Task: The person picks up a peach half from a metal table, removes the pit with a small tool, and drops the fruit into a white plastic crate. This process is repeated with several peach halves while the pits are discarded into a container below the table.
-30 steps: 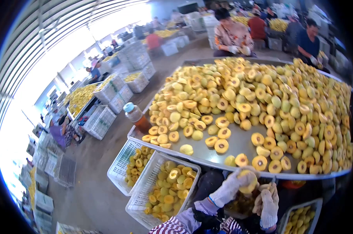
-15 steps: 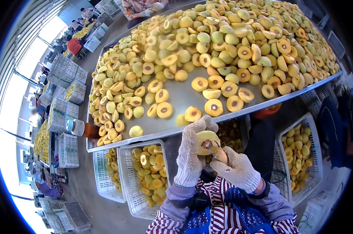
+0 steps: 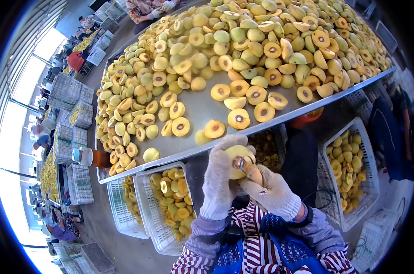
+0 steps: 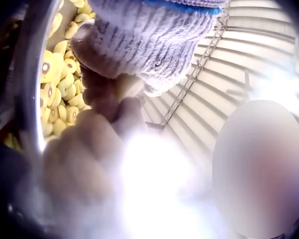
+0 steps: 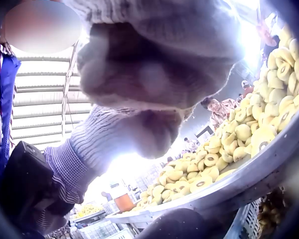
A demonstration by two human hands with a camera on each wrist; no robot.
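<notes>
In the head view the gloved left hand (image 3: 220, 178) holds a halved yellow fruit (image 3: 236, 155), its cut face toward the right hand. The gloved right hand (image 3: 275, 192) grips a small tool with a tan handle (image 3: 254, 175), whose metal end meets the brown middle of the fruit. Both hands are close together just below the table's metal edge (image 3: 188, 152). The left wrist view shows the left glove (image 4: 144, 45) from close up, partly in glare. In the right wrist view the right glove (image 5: 159, 55) fills the top, its fingers dark, and the tool cannot be made out.
Halved fruit (image 3: 198, 59) is heaped on the metal table. White crates of fruit stand below its edge, one at the left (image 3: 147, 196) and one at the right (image 3: 371, 182). A bottle of brown liquid (image 3: 99, 158) lies against the table's left side. Another person (image 3: 145, 10) sits across the table.
The head view has tilted down to the hands. The hands, apart a second ago, have come together at the fruit, and the tool's tip has shifted slightly within its middle.
</notes>
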